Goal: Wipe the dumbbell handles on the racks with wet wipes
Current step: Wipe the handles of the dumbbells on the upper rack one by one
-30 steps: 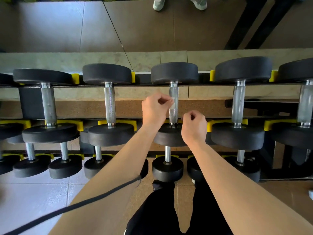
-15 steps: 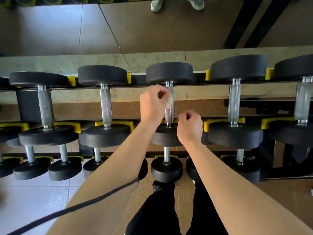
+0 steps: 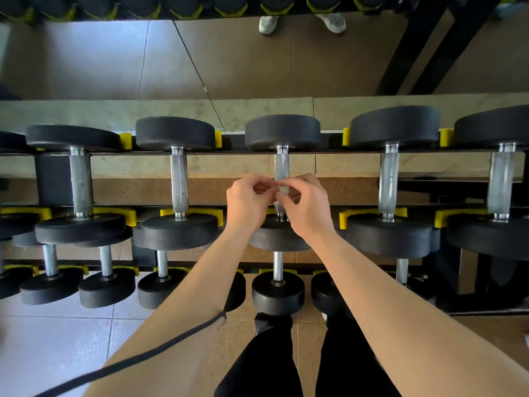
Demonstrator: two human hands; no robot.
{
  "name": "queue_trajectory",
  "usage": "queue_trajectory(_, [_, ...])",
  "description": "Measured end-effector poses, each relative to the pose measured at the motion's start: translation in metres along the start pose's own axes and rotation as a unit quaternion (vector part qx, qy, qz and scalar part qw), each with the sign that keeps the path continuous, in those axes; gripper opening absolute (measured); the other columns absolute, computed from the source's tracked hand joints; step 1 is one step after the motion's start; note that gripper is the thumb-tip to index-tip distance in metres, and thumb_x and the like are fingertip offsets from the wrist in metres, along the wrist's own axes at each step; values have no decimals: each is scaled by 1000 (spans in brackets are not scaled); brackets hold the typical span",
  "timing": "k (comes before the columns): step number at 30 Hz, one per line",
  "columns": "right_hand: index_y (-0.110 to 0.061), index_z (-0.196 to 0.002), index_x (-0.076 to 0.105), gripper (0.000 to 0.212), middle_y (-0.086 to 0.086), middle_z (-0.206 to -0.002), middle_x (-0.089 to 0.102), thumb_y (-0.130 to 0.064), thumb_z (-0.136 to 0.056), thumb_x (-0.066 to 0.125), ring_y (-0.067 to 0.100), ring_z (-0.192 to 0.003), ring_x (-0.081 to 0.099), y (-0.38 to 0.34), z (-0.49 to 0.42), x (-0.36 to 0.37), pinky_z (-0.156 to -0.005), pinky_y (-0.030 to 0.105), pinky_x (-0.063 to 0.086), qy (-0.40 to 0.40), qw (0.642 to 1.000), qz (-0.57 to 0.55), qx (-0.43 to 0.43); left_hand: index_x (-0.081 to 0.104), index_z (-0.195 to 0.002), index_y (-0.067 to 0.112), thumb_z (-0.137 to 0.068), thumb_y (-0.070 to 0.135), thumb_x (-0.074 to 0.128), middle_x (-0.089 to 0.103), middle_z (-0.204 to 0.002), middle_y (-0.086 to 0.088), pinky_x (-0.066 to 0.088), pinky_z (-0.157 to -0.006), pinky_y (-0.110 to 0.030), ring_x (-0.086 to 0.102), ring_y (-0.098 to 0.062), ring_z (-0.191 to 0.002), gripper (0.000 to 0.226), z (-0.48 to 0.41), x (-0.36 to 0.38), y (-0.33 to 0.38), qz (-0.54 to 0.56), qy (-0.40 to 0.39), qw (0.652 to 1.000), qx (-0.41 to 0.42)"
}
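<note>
Contact is being made at the middle of the view, where a small pale wet wipe [image 3: 284,189] is being pinched between the curled fingertips [image 3: 297,181] of the left hand [image 3: 249,203] and the right hand [image 3: 308,209], the two hands being held together with fingertips meeting. The wipe is being kept against the lower half of the knurled handle [image 3: 282,165] of the centre dumbbell [image 3: 282,150], which is being carried on the upper rack [image 3: 232,143]; whether the wipe is being wrapped fully round the steel cannot be told, since the fingers are covering it. At twelve o'clock from the hands the bare upper part of the handle is being left in view below its black far weight [image 3: 282,132]; at six o'clock its near weight [image 3: 279,239] is being partly hidden by both wrists. At nine o'clock and at three o'clock neighbouring dumbbells [image 3: 179,179] are being cradled in yellow saddles [image 3: 127,216], well apart from the hands. Smaller dumbbells [image 3: 277,292] are being stored lower down, further toward six o'clock. A black strap [image 3: 160,349] is being draped across the left forearm, and pale shoes [image 3: 269,24] are being shown at twelve o'clock near the top edge of the view
</note>
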State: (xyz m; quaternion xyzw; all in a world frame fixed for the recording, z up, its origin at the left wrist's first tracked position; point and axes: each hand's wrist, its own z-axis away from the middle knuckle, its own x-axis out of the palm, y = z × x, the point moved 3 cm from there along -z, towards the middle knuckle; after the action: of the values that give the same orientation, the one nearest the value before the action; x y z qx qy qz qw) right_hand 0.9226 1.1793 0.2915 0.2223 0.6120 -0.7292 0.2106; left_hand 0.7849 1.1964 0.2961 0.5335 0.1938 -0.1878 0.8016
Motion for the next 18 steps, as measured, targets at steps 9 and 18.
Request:
queue_trajectory(9, [-16, -96, 63, 9, -1, -98, 59, -15, -91, 71, 2, -81, 56, -19, -41, -13, -73, 6, 45, 74, 995, 22, -66, 67, -101, 31, -94, 19, 65, 71, -96, 8, 59, -89, -35, 68, -10, -93, 14, -6, -4, -1, 154, 107, 979, -85])
queue_trajectory(18, [-13, -108, 72, 17, 4, -112, 66, -23, -94, 68, 15, -95, 65, -8, -33, -5, -76, 15, 48, 108, 981, 115, -111, 66, -105, 26, -97, 16, 60, 66, -92, 14, 53, -78, -16, 63, 0, -86, 14, -2, 12, 1, 148, 150, 975, -66])
